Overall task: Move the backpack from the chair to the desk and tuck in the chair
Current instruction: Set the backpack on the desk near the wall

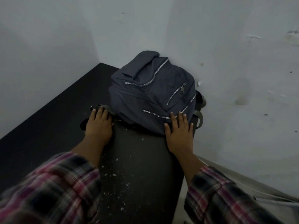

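A dark grey backpack point(152, 92) with silver zips stands on the black desk point(53, 113), leaning into the wall corner. One of its straps point(97, 108) trails off to the left. The chair's dark backrest point(139, 172), flecked with white specks, rises in front of me against the desk edge. My left hand point(98, 125) lies over the backrest's top left corner, fingertips reaching the strap. My right hand point(178, 133) presses on the top right corner, its spread fingers touching the backpack's lower edge. The chair's seat is hidden.
Pale, chipped walls point(234, 70) close in behind and to the right of the desk. A strip of light floor with a cable point(242, 189) runs along the wall at the lower right. My plaid sleeves point(53, 191) fill the lower corners.
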Demonstrator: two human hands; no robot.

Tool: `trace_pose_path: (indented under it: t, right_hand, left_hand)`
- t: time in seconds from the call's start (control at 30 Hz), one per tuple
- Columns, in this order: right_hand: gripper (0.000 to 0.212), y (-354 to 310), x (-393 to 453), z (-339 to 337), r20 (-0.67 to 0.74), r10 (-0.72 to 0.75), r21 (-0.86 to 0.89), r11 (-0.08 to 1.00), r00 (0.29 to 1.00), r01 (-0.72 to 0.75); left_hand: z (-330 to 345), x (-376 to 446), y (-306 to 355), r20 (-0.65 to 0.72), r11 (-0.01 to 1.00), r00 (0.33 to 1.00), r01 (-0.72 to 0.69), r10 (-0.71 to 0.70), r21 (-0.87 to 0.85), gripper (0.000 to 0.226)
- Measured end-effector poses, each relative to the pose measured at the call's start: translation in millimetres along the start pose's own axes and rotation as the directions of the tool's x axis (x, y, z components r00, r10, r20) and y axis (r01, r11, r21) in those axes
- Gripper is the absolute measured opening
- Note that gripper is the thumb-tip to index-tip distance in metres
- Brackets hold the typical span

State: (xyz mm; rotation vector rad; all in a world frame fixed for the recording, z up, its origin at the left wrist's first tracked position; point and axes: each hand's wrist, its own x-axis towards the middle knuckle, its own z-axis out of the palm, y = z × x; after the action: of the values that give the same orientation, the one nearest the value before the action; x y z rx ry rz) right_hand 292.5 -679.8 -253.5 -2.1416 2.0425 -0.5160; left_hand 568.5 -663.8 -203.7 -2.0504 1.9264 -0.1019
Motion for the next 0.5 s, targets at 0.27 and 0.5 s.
trace_pose_path:
  t: [0.27, 0.5]
  right_hand:
    - [0.052, -6, -10, -8, -0.218, -0.005, 0.09, 0.996, 0.976, 0.025]
    - [0.07, 6, -56, -28, 0.073, -0.019, -0.014, 1.0, 0.997, 0.02]
  left_hand:
    - [-1, -35, 14, -0.009, 0.992, 0.998, 0.062, -0.063, -0.111, 0.062]
    - [-9, -78, 28, 0.022, 0.992, 1.0, -0.019, 0.022, -0.124, 0.069]
